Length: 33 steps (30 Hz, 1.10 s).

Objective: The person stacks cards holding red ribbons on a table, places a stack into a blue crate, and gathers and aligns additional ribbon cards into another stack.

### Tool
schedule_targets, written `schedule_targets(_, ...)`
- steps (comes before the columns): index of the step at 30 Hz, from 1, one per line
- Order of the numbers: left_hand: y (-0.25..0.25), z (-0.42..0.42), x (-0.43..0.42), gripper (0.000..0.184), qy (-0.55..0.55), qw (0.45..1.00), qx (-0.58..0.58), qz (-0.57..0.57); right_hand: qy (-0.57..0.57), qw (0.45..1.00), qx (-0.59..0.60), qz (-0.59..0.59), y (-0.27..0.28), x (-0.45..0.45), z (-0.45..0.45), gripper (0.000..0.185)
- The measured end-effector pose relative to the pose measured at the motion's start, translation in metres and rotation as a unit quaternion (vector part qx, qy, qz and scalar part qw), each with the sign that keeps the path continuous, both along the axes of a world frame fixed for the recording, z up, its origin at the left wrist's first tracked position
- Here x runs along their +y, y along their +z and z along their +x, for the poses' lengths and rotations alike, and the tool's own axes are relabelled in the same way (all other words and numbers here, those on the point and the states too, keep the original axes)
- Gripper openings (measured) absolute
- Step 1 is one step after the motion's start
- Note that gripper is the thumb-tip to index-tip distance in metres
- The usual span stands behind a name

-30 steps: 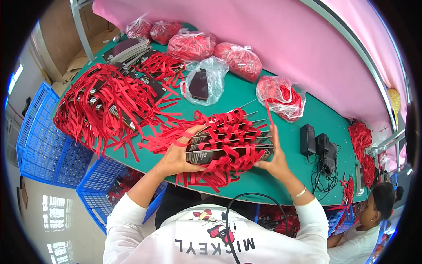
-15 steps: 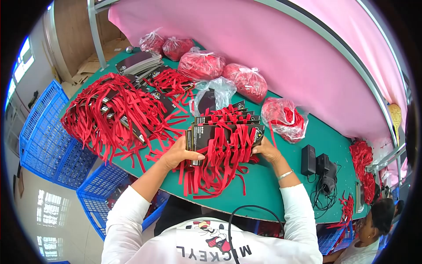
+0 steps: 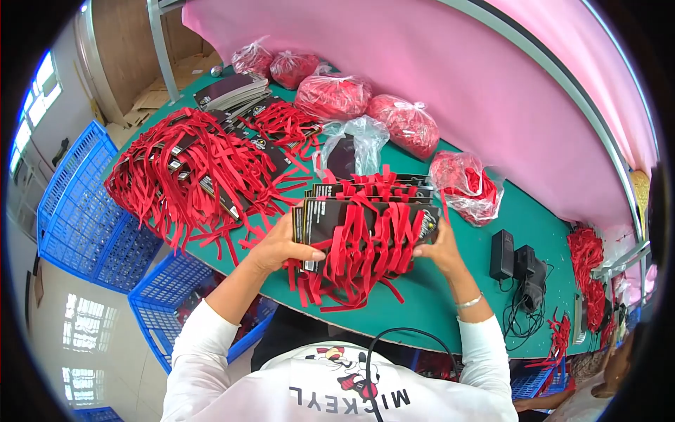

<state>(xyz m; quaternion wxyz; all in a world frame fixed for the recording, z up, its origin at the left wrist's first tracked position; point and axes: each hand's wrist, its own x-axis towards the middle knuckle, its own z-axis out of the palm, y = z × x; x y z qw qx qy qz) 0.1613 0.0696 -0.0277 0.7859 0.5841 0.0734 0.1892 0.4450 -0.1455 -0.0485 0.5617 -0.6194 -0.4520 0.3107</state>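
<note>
A stack of black printed cards (image 3: pixel 325 219) threaded with red ribbons (image 3: pixel 380 243) stands on edge over the green table (image 3: pixel 429 302), near its front edge; bare tabletop opens rightward to a black power adapter (image 3: pixel 502 254), while one heap of ribboned cards (image 3: pixel 186 183) crowds the left; the left hand (image 3: pixel 283 246) pinches the stack's left end, thumb in front; the right hand (image 3: pixel 441 247) pinches its right end; five clear plastic bags of red ribbon (image 3: pixel 333 97) sit farther back; the stack's exact card count is unclear.
</note>
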Motion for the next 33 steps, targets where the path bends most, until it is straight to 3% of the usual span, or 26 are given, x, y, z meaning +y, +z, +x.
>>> schedule_targets(1,-0.002,-0.007,0.0,0.086,-0.007,1.0,-0.001,0.02,-0.004,0.999,0.016,0.051,0.0,-0.005,-0.009,0.106)
schedule_targets(4,-0.028,-0.016,0.005,0.091,-0.023,0.997,0.045,0.059,-0.005,0.999,0.033,0.028,-0.013,-0.014,-0.024,0.107)
schedule_targets(5,-0.034,-0.015,0.001,0.096,-0.003,0.996,0.075,0.042,-0.002,0.998,0.05,-0.029,-0.021,-0.014,-0.023,0.106)
schedule_targets(8,-0.039,-0.014,-0.004,0.096,0.018,0.997,0.075,0.026,-0.014,0.994,0.11,-0.001,-0.024,-0.01,-0.031,0.101)
schedule_targets(13,-0.016,-0.015,-0.032,0.089,0.057,0.993,0.061,-0.087,-0.013,0.973,0.232,0.001,-0.019,-0.012,-0.029,0.08)
schedule_targets(17,-0.03,-0.026,-0.077,0.077,0.168,0.971,0.008,-0.168,0.01,0.967,0.249,0.047,-0.012,0.002,-0.031,0.086)
schedule_targets(20,-0.029,-0.026,-0.092,0.07,0.226,0.929,-0.027,-0.292,-0.041,0.964,0.239,0.111,-0.002,0.018,-0.05,0.092)
schedule_targets(25,-0.027,-0.01,-0.087,0.054,0.239,0.911,-0.09,-0.323,-0.073,0.949,0.254,0.173,-0.013,0.04,-0.042,0.093)
schedule_targets(28,-0.026,-0.003,-0.075,0.053,0.231,0.886,-0.07,-0.396,-0.082,0.927,0.326,0.169,-0.014,0.047,-0.042,0.094)
schedule_targets(33,-0.024,0.0,-0.077,0.056,0.249,0.895,-0.118,-0.351,-0.045,0.914,0.368,0.167,-0.022,0.047,-0.05,0.085)
